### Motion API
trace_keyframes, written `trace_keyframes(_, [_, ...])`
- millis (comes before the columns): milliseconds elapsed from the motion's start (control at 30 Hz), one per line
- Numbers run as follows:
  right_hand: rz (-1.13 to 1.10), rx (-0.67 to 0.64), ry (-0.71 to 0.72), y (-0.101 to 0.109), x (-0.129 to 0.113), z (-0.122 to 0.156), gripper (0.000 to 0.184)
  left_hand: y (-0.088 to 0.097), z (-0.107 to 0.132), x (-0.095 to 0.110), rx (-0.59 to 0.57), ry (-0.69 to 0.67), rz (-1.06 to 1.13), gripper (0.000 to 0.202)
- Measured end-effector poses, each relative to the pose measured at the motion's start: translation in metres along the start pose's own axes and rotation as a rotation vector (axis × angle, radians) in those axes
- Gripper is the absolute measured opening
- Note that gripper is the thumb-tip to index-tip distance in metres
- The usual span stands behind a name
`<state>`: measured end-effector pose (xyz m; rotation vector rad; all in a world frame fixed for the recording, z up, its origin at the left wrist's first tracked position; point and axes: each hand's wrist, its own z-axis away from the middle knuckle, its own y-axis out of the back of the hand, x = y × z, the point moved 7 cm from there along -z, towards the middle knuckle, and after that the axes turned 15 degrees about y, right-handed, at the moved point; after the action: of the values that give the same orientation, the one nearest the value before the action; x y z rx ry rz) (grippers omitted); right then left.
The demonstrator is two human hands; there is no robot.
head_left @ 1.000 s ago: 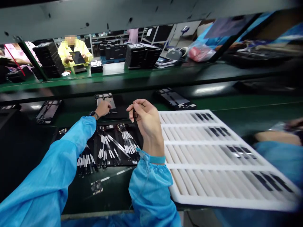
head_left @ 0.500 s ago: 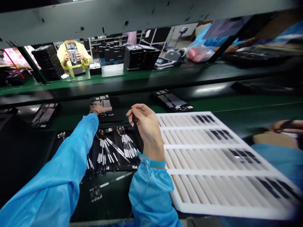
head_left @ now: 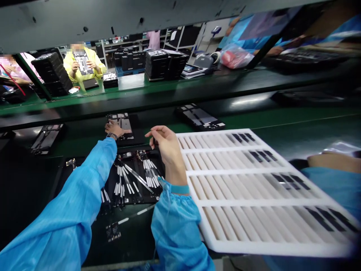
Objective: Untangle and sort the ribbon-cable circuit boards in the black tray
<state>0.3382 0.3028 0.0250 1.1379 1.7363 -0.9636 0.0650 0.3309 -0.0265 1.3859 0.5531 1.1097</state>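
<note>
My left hand (head_left: 113, 129) reaches far forward and lies flat, fingers stretched, on a black device chassis (head_left: 123, 122) on the conveyor belt. My right hand (head_left: 163, 145) hovers above a black tray of flex cables (head_left: 135, 178), its fingers curled in a pinch on a small dark part that I cannot make out. Both arms wear blue sleeves. A white foam tray (head_left: 254, 195) with slotted rows lies just right of my right hand, with dark strips in its right-hand slots.
More chassis ride the belt at the left (head_left: 45, 137) and centre right (head_left: 199, 116). A small circuit board (head_left: 113, 230) lies near the front edge. A co-worker's blue sleeve (head_left: 332, 180) is at right. Across the line, a person in yellow (head_left: 81, 64) holds a chassis beside stacked black trays (head_left: 163, 64).
My left hand went from gripping the chassis edge to lying flat on it, reaching further forward. My right hand stayed pinched. The person in yellow lifted a chassis upright.
</note>
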Motion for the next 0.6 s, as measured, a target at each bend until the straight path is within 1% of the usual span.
trace_keyframes(33, [0.154, 0.01, -0.056, 0.003, 0.013, -0.001, 0.004, 0.001, 0.003, 0.001, 0.004, -0.011, 0.001, 0.152])
trace_keyframes(67, [0.303, 0.015, -0.11, 0.006, 0.026, -0.001, 0.003, 0.002, 0.006, 0.002, 0.006, -0.023, 0.001, 0.152])
trace_keyframes(133, [0.491, 0.021, -0.168, 0.011, 0.042, -0.002, 0.012, 0.001, 0.015, 0.004, 0.004, -0.048, 0.004, 0.152])
trace_keyframes(167, [0.524, 0.022, -0.167, 0.012, 0.047, -0.002, 0.014, 0.001, 0.02, 0.006, 0.003, -0.061, 0.007, 0.151])
trace_keyframes(267, [0.548, 0.01, -0.132, 0.013, 0.05, -0.003, 0.018, 0.0, 0.035, 0.011, 0.004, -0.082, 0.026, 0.143])
trace_keyframes(400, [0.511, -0.029, -0.09, 0.012, 0.044, -0.003, 0.013, 0.006, 0.049, 0.012, -0.012, -0.091, 0.075, 0.131])
trace_keyframes(500, [0.463, -0.031, -0.07, 0.013, 0.037, -0.005, 0.005, 0.02, 0.052, 0.011, -0.029, -0.117, 0.131, 0.117])
trace_keyframes(600, [0.349, -0.018, -0.025, 0.015, 0.028, -0.007, 0.003, 0.046, 0.051, 0.009, -0.034, -0.193, 0.198, 0.094])
